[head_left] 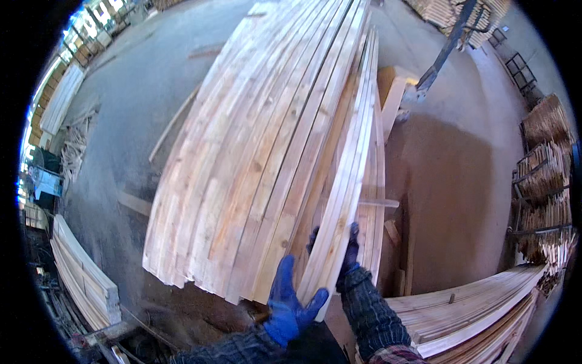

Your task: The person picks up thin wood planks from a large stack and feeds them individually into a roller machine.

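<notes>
A bundle of narrow pale wooden boards runs away from me along the right side of a wide board stack. At its near end my left hand, in a blue glove, has its thumb across the wood and its fingers stretched along the left edge. My right hand, in a dark glove, grips the bundle a little farther up from the right side. Dark fingertips show at the bundle's left edge, so part of that grip is hidden beneath the wood.
A short wooden crosspiece juts out right of the bundle. More boards lie in a pile at the lower right and in another stack at the lower left. A metal post leans at the upper right; stacked lumber lines the far right.
</notes>
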{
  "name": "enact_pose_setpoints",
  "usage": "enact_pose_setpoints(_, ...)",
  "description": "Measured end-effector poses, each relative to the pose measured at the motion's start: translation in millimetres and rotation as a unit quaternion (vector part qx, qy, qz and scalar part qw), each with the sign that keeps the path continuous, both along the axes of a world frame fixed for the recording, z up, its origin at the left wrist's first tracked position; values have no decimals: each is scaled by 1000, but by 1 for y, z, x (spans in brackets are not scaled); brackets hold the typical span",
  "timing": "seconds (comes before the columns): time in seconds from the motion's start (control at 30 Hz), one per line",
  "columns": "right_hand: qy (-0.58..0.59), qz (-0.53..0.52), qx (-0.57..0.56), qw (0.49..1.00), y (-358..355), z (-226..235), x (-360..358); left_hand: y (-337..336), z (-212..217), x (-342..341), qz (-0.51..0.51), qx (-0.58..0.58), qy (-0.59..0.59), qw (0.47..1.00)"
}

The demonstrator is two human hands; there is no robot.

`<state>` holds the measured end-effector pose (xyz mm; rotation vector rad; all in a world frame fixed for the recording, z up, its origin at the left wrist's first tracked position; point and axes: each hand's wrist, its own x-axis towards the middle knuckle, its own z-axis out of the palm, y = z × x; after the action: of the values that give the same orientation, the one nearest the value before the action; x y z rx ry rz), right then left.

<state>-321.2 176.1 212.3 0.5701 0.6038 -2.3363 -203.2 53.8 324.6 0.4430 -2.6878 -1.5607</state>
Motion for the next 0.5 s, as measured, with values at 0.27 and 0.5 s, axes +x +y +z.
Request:
enact_pose_setpoints(0.27,-13,33,-104,994,-58,42,125,25,71,-161,-198,-274,-296,893)
enact_pose_setpoints(0.5,27,26,-184,982,-58,47,130,18,82,-155,-147,-255,-311,904)
